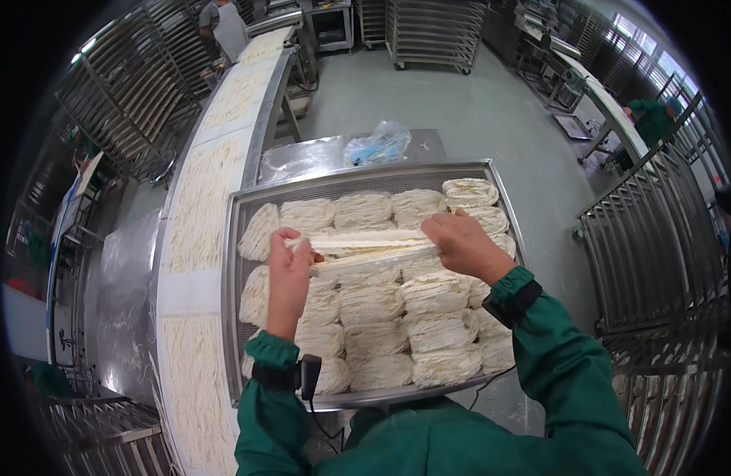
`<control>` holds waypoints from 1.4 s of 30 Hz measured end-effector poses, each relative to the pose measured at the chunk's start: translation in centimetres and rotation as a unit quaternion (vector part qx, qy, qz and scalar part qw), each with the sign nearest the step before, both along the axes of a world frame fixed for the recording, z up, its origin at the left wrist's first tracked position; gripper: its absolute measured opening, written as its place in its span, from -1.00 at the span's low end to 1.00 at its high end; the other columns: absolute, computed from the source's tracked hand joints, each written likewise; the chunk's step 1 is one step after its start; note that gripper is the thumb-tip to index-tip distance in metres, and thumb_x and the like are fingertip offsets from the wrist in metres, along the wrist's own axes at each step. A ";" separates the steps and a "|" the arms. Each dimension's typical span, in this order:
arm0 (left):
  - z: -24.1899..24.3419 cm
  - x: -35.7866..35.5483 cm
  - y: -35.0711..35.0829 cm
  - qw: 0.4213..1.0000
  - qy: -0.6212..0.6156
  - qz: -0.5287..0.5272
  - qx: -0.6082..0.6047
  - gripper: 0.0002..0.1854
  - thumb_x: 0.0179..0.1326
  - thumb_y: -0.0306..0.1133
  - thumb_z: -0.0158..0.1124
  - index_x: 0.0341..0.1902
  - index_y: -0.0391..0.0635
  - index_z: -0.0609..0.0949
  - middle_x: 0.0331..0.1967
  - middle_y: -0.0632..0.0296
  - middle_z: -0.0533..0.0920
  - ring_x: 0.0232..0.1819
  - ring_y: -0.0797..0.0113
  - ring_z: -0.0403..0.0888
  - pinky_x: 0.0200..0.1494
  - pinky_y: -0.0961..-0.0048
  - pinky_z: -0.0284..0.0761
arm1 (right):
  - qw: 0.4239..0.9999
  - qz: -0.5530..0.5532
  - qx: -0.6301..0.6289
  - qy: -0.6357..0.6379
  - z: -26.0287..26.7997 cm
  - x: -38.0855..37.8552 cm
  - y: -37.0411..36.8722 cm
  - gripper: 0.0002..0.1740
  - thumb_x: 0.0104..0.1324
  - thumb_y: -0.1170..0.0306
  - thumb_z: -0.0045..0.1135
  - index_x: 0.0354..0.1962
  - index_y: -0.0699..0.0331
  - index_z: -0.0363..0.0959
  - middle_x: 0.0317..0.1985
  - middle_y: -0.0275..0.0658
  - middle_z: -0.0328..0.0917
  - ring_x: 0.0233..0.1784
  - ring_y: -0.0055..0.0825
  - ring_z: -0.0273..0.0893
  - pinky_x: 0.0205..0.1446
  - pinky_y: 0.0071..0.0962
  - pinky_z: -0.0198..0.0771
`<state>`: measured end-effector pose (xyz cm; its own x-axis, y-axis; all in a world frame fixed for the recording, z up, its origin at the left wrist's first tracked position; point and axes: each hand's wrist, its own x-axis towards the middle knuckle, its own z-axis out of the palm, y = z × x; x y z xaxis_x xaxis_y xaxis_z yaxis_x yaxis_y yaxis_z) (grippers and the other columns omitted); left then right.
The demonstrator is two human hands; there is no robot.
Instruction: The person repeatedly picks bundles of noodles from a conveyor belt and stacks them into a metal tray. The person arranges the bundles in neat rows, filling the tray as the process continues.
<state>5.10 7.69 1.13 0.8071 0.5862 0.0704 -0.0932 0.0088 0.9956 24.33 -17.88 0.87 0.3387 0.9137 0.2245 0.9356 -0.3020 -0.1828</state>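
Note:
A strip of pale noodle strands (368, 241) stretches between my two hands, above a metal-framed mesh tray. My left hand (289, 256) grips its left end with thumb and fingers. At the other end my right hand (463, 241) is closed around the strands, knuckles up. Beneath lie several folded noodle bundles (372, 297) in rows on the mesh tray (246, 205). One bundle (261, 232) at the tray's far left corner lies turned lengthwise. The hanging strip and my hands hide part of the middle rows.
A conveyor belt (175, 294) carrying noodle sheets runs along the tray's left. Behind the tray, a clear plastic bag (380, 144) lies on a metal table (306, 156). Metal racks (639, 256) stand at the right. Co-workers (651, 122) are farther off. A cable (490, 381) hangs near the tray's front.

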 end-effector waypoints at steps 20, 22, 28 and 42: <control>-8.7 16.8 -11.3 0.822 0.198 -0.238 0.477 0.09 0.20 0.22 0.39 0.61 -0.14 0.13 0.33 -0.29 0.42 0.37 -0.22 0.39 0.35 0.00 0.30 | 0.982 -0.023 0.074 0.171 -11.3 3.3 -7.7 -0.43 0.07 0.67 0.09 0.10 0.24 0.51 0.29 -0.18 0.44 0.59 -0.09 0.15 0.58 -0.11 0.10; -10.1 15.0 -10.2 0.740 0.251 -0.274 0.560 0.16 0.11 0.39 0.36 0.58 -0.18 0.20 0.37 -0.14 0.39 0.44 -0.14 0.27 0.45 -0.01 0.14 | 0.985 -0.029 0.032 0.167 -11.6 3.1 -8.2 -0.43 0.07 0.69 0.07 0.09 0.23 0.52 0.28 -0.22 0.46 0.59 -0.14 0.16 0.58 -0.10 0.10; -14.0 11.7 -10.0 0.768 0.155 -0.274 0.558 0.10 0.07 0.43 0.34 0.39 -0.32 0.36 0.09 -0.07 0.48 0.15 -0.10 0.41 0.31 0.06 0.29 | 0.980 -0.058 0.029 0.185 -12.3 2.9 -8.8 -0.49 0.10 0.66 0.11 0.05 0.21 0.56 0.29 -0.28 0.50 0.59 -0.17 0.18 0.58 -0.10 0.06; -12.4 0.4 13.6 0.912 0.072 0.101 0.391 -0.48 0.21 -0.14 0.51 0.11 -0.25 0.63 -0.10 -0.04 0.67 0.02 -0.03 0.64 0.06 0.15 0.57 | 0.977 -0.197 -0.062 0.061 -16.0 -1.5 -2.5 -0.37 0.48 0.25 0.03 0.45 0.19 0.22 0.53 -0.10 0.16 0.61 -0.12 0.02 0.65 -0.11 -0.17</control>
<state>5.51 21.31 -11.30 0.7214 0.5406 0.4329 0.1179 -0.7118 0.6924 22.87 -20.36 -15.13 0.6862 0.7252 0.0565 0.7164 -0.6603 -0.2255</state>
